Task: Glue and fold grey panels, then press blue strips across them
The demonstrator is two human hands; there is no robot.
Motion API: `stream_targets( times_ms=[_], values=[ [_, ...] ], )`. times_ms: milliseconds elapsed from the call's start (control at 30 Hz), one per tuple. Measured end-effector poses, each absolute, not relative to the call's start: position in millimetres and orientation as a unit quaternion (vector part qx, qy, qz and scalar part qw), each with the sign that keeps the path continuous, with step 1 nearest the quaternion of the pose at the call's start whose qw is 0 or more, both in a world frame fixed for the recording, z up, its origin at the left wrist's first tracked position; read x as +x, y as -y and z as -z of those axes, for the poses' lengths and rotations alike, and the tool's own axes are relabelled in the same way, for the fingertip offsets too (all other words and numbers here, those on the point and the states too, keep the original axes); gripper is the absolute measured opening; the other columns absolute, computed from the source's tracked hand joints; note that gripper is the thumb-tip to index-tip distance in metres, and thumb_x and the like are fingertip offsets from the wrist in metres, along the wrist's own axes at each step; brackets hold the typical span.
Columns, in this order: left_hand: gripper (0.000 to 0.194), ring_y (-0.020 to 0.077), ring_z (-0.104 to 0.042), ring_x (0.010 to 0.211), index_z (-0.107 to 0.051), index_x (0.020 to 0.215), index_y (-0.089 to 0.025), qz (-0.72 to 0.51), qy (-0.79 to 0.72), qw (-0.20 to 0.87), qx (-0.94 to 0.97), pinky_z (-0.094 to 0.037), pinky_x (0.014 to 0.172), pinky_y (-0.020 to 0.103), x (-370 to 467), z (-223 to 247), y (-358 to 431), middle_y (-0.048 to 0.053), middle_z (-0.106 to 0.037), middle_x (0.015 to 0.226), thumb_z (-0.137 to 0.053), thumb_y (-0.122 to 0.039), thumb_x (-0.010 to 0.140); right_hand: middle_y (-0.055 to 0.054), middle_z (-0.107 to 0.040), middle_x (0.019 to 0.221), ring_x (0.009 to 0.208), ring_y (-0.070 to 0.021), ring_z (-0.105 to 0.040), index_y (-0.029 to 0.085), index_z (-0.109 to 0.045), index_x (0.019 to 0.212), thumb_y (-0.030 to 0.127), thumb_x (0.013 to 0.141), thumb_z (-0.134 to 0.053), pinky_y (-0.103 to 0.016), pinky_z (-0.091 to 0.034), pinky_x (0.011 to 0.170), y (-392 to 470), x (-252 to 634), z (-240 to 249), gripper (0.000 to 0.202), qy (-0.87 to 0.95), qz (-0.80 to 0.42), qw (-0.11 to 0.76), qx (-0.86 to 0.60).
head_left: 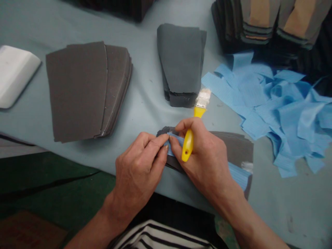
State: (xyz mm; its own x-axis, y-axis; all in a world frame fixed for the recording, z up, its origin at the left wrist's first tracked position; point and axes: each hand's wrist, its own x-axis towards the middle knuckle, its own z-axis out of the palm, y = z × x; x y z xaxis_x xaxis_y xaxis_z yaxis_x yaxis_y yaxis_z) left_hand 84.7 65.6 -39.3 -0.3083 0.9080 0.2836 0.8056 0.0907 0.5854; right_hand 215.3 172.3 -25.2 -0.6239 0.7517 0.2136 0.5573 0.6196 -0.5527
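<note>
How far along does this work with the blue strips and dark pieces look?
Done, it seems: a heap of loose blue strips lies at the right. In hand: both the left hand and the right hand, which also holds a yellow brush, pinch a blue strip on the nearest dark piece. Left, probably: two stacks of dark pieces beyond show no strips.

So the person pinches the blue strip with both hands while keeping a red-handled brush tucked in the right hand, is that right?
Not quite: the brush has a yellow handle, not red, as the head view shows. The rest holds: the left hand and right hand both pinch the blue strip.
</note>
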Motion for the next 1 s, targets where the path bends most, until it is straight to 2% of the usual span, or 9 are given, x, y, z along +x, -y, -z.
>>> stream_targets(
  times_ms=[333,700,900,1000],
  values=[
    [0.027,0.0173,-0.068,0.083,-0.070,0.129,-0.016,-0.327,-0.732,0.059,0.595,-0.054,0.073,0.031,85.2,39.2,-66.2,0.005,-0.068,0.100,-0.056,-0.016,0.106,0.002,-0.070,0.090,0.070,-0.0176,-0.065,0.025,-0.055,0.112,0.022,0.094,-0.060,-0.028,-0.045,0.069,-173.0,217.0,20.0,0.019,0.877,-0.244,0.200,-0.362],
    [0.033,0.0197,-0.069,0.084,-0.068,0.136,-0.020,-0.294,-0.737,0.060,0.606,-0.053,0.070,0.032,82.9,40.9,-65.8,0.005,-0.068,0.103,-0.055,-0.018,0.106,-0.001,-0.072,0.093,0.080,-0.0210,-0.070,0.024,-0.054,0.114,0.021,0.090,-0.051,-0.031,-0.049,0.071,-173.2,216.9,18.2,0.024,0.879,-0.255,0.195,-0.353],
    [0.032,0.0222,-0.068,0.084,-0.067,0.138,-0.025,-0.265,-0.734,0.012,0.625,-0.044,0.065,0.033,76.5,44.4,-65.1,0.005,-0.071,0.105,-0.054,-0.026,0.108,-0.003,-0.074,0.111,0.100,-0.0230,-0.072,0.023,-0.055,0.119,0.012,0.085,-0.056,-0.034,-0.054,0.085,-173.0,211.8,7.7,0.036,0.883,-0.264,0.121,-0.368],
    [0.031,0.0225,-0.069,0.086,-0.068,0.136,-0.025,-0.265,-0.730,-0.004,0.630,-0.041,0.062,0.032,73.4,47.0,-65.1,0.005,-0.072,0.107,-0.058,-0.028,0.107,0.000,-0.075,0.109,0.098,-0.0226,-0.072,0.026,-0.056,0.123,0.012,0.087,-0.060,-0.034,-0.054,0.081,-172.5,210.9,0.6,0.039,0.893,-0.240,0.079,-0.374]
  ],
)
